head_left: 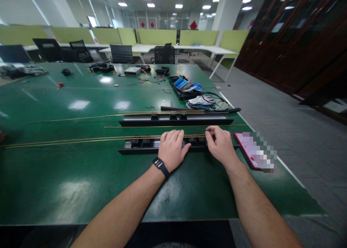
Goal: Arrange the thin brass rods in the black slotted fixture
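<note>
A long black rail (141, 151) with a silvery inside and dark blocks lies crosswise in front of me. My left hand (171, 146), with a dark watch on its wrist, grips the rail from above near its middle; its fingers bend over the far side and its thumb lies on the near part. At the rail's right part, my right hand (221, 143) is closed in a pinch at the end of thin brass rods (81, 140). These rods run along the rail and far out to the left. The right fingertips are partly hidden.
Behind lies a second black rail (176, 123) with brass rods over it, and a single rod between the rails. A red-edged phone-like slab (248, 150) is at right. Farther back are a black tray (177, 90) with blue items, gloves (200, 102) and cables. Another person's hand (2, 134) shows at the left edge.
</note>
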`<state>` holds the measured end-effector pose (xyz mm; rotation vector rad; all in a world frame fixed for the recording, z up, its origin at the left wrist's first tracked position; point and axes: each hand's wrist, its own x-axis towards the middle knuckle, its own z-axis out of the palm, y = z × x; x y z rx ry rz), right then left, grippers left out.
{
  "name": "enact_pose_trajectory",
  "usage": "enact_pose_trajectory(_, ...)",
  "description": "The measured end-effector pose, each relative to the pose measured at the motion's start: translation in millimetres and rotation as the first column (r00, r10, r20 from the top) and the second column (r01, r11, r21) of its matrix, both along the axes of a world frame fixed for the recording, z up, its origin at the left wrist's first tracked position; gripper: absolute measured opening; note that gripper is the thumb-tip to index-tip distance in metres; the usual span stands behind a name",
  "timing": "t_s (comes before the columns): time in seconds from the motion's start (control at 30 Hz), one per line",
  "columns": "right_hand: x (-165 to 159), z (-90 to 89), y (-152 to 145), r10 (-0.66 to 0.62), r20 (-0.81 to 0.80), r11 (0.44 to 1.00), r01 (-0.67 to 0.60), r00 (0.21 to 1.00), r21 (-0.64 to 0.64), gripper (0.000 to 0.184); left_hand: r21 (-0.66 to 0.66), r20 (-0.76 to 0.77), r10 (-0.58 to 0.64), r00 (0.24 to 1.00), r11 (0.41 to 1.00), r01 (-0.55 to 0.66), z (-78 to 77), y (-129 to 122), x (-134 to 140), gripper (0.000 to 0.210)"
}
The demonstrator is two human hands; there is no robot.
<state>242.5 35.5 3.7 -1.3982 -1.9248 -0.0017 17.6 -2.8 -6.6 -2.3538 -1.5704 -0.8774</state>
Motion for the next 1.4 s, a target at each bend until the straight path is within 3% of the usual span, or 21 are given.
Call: enact_pose_trajectory(1.4,-4.0,-3.4,1.6,0.002,-0.033,1.0,-0.003,0.999,-0.019,0.014,0.004,0.0,-0.004,1.0,1.0,0.004,0.7,-0.1,0.1,0.048)
